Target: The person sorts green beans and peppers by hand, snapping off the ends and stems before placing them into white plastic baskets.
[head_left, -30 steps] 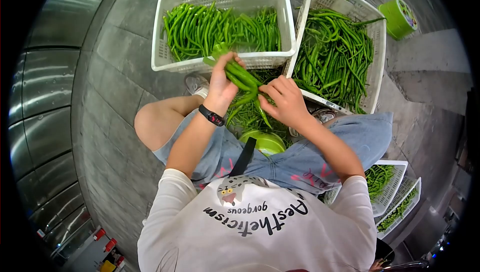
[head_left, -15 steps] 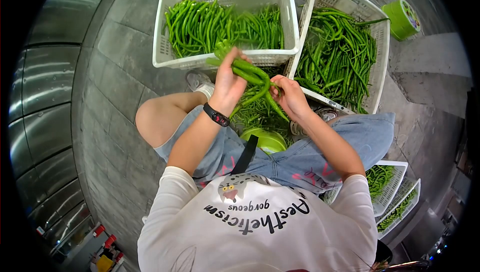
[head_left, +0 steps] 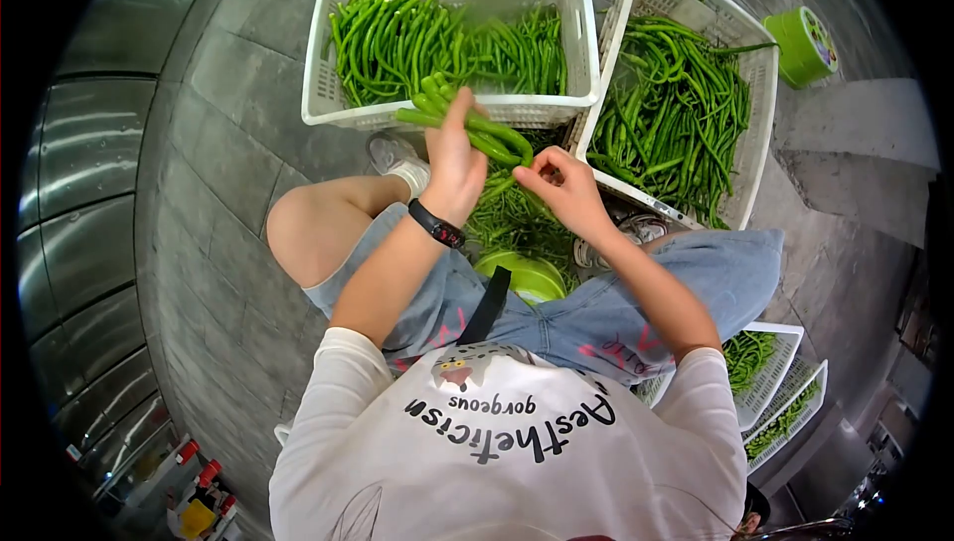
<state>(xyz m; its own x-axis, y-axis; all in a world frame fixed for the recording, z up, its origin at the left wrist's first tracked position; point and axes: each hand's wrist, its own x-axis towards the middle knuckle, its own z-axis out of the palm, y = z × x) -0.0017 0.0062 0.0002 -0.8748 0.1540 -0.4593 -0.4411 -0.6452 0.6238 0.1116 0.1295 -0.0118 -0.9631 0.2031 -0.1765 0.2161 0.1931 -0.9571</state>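
My left hand (head_left: pixel 459 165) is closed round a small bunch of long green chili peppers (head_left: pixel 507 141), held just in front of a white crate. Several of their ends stick out past the fingers on the left, while the other ends curve toward my right hand (head_left: pixel 568 188). Thumb and finger of that hand pinch at the right end of the bunch, on a pepper partly hidden by the fingertips. Below both hands, between the legs, lies a loose heap of thin green pieces (head_left: pixel 522 228), whose kind I cannot make out.
The white crate (head_left: pixel 457 112) ahead holds peppers laid in rows. A second white crate (head_left: pixel 608 74) at the right holds a tangled pile. A green tub (head_left: pixel 803 49) stands beyond it. A bright green round thing (head_left: pixel 532 278) is between the thighs. More crates (head_left: pixel 780 382) stand at lower right.
My left hand has shifted slightly with the bunch, whose left ends now fan out lower. My right hand has moved a little left, closer to it. The long hanging pepper ends are less visible.
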